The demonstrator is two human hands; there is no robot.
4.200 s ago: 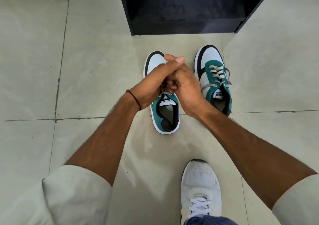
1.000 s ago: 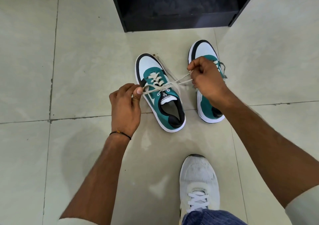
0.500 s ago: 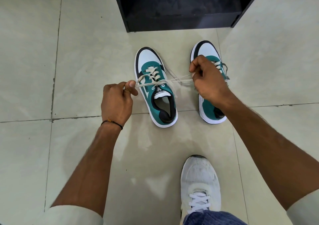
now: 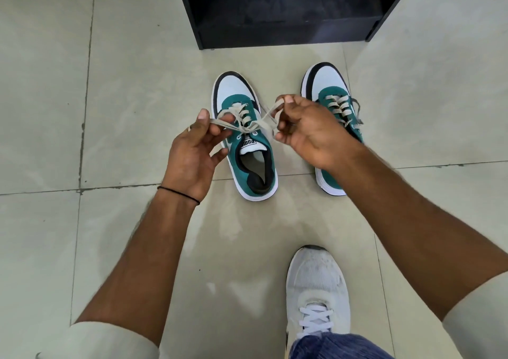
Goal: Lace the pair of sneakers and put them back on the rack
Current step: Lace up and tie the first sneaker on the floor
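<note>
Two green, white and black sneakers stand on the tiled floor, toes towards the rack. The left sneaker (image 4: 247, 149) is laced with a beige lace (image 4: 248, 126) crossed above its tongue. My left hand (image 4: 192, 152) pinches the lace's left end beside the shoe. My right hand (image 4: 308, 130) pinches the right end as a loop, just right of the shoe. The right sneaker (image 4: 330, 97) is laced and partly hidden behind my right hand and wrist.
A black shoe rack (image 4: 286, 12) stands open at the top, its lowest shelf dark. My own foot in a white sneaker (image 4: 316, 287) is planted on the floor at the lower right. Pale tiles surround the shoes.
Both hands have come in closer to the left sneaker. The lace, stretched taut sideways half a second ago, is now slack and crossed, with a loop in my right hand.
</note>
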